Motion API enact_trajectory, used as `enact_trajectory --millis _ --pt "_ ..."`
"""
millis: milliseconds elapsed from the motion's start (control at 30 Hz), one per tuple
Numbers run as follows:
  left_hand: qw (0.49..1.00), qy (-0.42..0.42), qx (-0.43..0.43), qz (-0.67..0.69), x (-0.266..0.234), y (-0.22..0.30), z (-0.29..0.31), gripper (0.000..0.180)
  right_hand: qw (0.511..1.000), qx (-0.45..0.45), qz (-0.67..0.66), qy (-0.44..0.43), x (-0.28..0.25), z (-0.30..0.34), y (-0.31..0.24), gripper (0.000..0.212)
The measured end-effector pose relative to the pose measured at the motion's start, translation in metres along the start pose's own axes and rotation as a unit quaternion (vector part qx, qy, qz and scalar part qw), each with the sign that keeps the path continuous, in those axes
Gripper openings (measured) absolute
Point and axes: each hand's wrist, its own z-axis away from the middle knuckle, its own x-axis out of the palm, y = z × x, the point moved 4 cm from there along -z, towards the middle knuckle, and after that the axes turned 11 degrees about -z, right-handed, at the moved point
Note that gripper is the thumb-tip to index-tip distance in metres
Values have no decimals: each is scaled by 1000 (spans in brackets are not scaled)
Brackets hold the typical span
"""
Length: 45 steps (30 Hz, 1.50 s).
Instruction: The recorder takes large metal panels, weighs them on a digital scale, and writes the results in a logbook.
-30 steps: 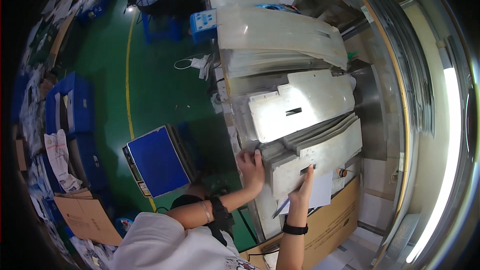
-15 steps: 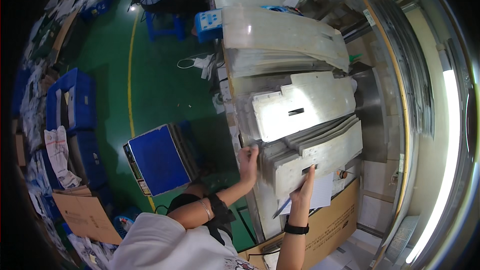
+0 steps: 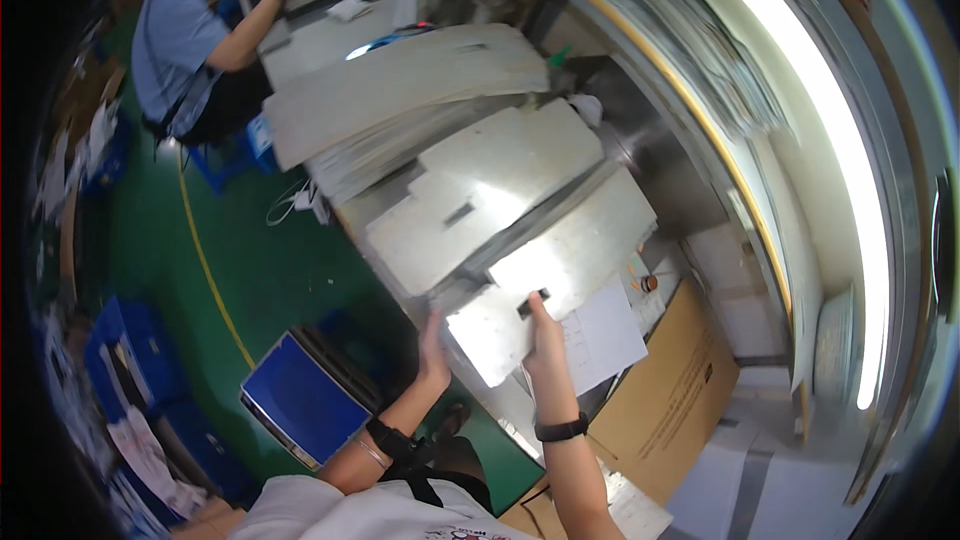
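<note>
A stack of flat, pale grey plates [image 3: 590,230], metal-looking, stepped and slotted, lies at the near end of the bench. My right hand [image 3: 545,340] grips the near edge of the top plate, its thumb on top by the dark slot; the other fingers are hidden underneath. At the stack's left end is my left hand [image 3: 433,348], fingers stretched upward along the plate edges. Whether it bears on them is blurred. Just beyond sits a second stack of similar plates [image 3: 500,175], with a longer, curved stack [image 3: 400,85] behind it.
Ruled paper [image 3: 605,335] and a cardboard box [image 3: 660,395] lie right of my right hand. A blue-topped stool-like block [image 3: 305,395] stands on the green floor at left. A co-worker in blue [image 3: 185,35] sits at the far left. A bright tube lamp [image 3: 820,120] runs along the right.
My view has swung right, so the bench appears turned. My left hand has gone from loosely curled to straightened fingers at the stack's left end. My right thumb remains by the slot.
</note>
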Motion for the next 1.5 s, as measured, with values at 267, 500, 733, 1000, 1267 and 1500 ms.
enact_trajectory --millis 267,500,733,1000,1267,1500 --pt "985 -149 27 79 28 19 25 44 992 -102 80 -5 5 14 -15 42" --pt "971 -215 -6 103 27 34 54 44 989 -52 136 -23 9 46 -14 70" --pt "969 -202 -24 137 20 45 46 46 997 4 -54 58 -41 8 -57 87" --pt "964 -198 -71 161 1 28 35 46 985 -157 46 53 -19 -80 -108 66" --pt "948 -190 -158 201 -3 16 42 64 975 -69 154 143 -67 -78 -125 69" --pt "959 -154 -180 156 -42 -24 10 59 711 -197 675 1 -94 -4 -91 36"
